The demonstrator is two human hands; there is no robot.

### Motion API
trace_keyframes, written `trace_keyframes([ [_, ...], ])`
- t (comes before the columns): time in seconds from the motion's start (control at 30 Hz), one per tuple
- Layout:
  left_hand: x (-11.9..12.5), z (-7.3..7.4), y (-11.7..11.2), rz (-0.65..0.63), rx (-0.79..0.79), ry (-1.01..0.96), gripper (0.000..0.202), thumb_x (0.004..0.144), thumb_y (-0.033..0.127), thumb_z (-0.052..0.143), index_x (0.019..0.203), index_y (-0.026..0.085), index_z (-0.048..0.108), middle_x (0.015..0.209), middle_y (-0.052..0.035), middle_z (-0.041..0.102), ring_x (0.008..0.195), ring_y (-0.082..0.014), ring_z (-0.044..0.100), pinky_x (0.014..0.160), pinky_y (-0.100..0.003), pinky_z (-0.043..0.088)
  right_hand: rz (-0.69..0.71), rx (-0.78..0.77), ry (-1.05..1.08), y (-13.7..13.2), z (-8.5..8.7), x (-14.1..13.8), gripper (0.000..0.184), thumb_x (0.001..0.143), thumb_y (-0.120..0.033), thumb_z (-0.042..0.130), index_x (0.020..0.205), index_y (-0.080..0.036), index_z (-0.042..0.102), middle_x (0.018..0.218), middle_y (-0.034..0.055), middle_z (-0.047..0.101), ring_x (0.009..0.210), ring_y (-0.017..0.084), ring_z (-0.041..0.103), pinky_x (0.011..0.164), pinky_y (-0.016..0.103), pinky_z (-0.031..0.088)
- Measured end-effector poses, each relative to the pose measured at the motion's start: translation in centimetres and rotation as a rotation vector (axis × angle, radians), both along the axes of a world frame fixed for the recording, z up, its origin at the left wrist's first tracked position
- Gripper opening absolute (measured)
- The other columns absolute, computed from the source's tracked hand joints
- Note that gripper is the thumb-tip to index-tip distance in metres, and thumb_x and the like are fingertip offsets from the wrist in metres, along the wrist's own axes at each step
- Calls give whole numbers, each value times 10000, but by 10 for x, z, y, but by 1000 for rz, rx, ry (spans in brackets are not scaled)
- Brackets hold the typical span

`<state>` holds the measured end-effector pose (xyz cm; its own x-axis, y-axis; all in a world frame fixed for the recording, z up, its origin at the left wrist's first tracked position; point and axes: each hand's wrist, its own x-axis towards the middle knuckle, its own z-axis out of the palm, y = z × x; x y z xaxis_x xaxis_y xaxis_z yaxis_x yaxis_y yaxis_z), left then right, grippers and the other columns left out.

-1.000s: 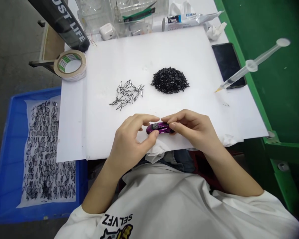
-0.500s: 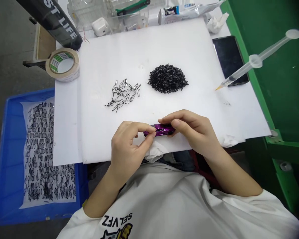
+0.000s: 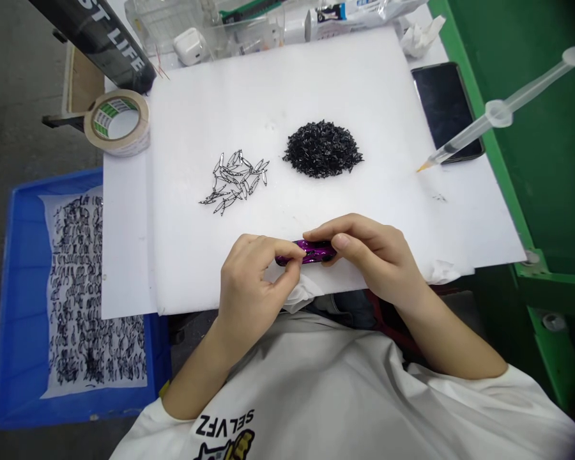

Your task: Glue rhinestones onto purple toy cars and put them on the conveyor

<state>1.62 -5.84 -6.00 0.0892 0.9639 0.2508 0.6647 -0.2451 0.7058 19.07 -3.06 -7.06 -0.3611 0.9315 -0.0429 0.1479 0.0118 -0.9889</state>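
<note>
A small shiny purple toy car (image 3: pixel 309 252) is held between both hands at the near edge of the white foam sheet (image 3: pixel 316 83). My left hand (image 3: pixel 252 281) pinches its left end with thumb and forefinger. My right hand (image 3: pixel 371 255) closes over its right end and top. Beyond the hands lie a loose scatter of small clear leaf-shaped parts (image 3: pixel 234 181) and a heap of small black parts (image 3: pixel 322 149).
A syringe (image 3: pixel 498 115) juts in from the right, its tip above the sheet. A black phone (image 3: pixel 446 108) lies at the far right. A tape roll (image 3: pixel 117 121) sits at the far left. A blue tray (image 3: pixel 14 319) with rows of small parts stands lower left. Clear containers line the back.
The purple car has been turned in my fingers from top-up to more edge-on. My left fingers have curled tighter on its end. The view has shifted slightly.
</note>
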Motion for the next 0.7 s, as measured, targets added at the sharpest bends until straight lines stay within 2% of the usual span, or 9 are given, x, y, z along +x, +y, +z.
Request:
trace_keyframes([
  [0.17, 2, 1, 0, -45, -46, 15, 203, 740, 40, 603, 761, 240, 584, 701, 79, 621, 714, -115, 519, 679, -240, 446, 36, 60, -40, -1, 1, 2, 217, 898, -312, 457, 980, -211, 630, 914, 8, 669, 733, 101, 622, 649, 229, 514],
  [0.23, 0, 2, 1, -59, -98, 22, 195, 752, 54, 590, 811, 240, 579, 761, 65, 621, 755, -125, 524, 719, -258, 447, 57, 109, -63, -1, 1, 2, 208, 901, -284, 452, 996, -215, 623, 907, 1, 669, 731, 93, 620, 642, 218, 509],
  [0.37, -5, 3, 3, -65, -243, 69, 290, 757, 124, 606, 1013, 239, 534, 1007, 23, 591, 924, -157, 518, 805, -299, 436, 100, 291, -150, -4, 0, 2, 207, 891, -203, 458, 1045, -212, 597, 968, 10, 668, 844, 101, 630, 698, 214, 510],
  [0.47, -7, 3, 5, -107, -311, 97, 341, 756, 140, 615, 1059, 256, 512, 1013, 37, 591, 966, -157, 506, 839, -304, 426, 92, 457, -237, -7, 0, 2, 205, 864, -144, 474, 1030, -182, 588, 1066, 50, 640, 974, 121, 606, 781, 233, 509],
  [0.53, -5, 2, 5, -98, -294, 111, 322, 748, 130, 613, 1033, 249, 519, 972, 36, 598, 946, -159, 508, 830, -307, 428, 39, 530, -337, -9, 2, 3, 193, 844, -136, 491, 1004, -168, 595, 1107, 76, 617, 996, 140, 596, 772, 249, 516],
  [0.63, -1, -2, 5, -88, -223, 132, 280, 732, 111, 609, 973, 221, 518, 917, 24, 601, 883, -164, 506, 794, -308, 434, -49, 558, -502, -11, 5, 6, 190, 826, -159, 516, 997, -167, 599, 1093, 88, 617, 976, 172, 596, 725, 284, 523],
  [0.7, 1, -5, 3, -90, -152, 144, 252, 728, 95, 596, 934, 207, 505, 886, 18, 597, 834, -164, 499, 772, -309, 434, -25, 574, -565, -10, 5, 6, 205, 816, -173, 529, 1012, -167, 590, 1064, 82, 627, 957, 185, 593, 732, 309, 518],
])
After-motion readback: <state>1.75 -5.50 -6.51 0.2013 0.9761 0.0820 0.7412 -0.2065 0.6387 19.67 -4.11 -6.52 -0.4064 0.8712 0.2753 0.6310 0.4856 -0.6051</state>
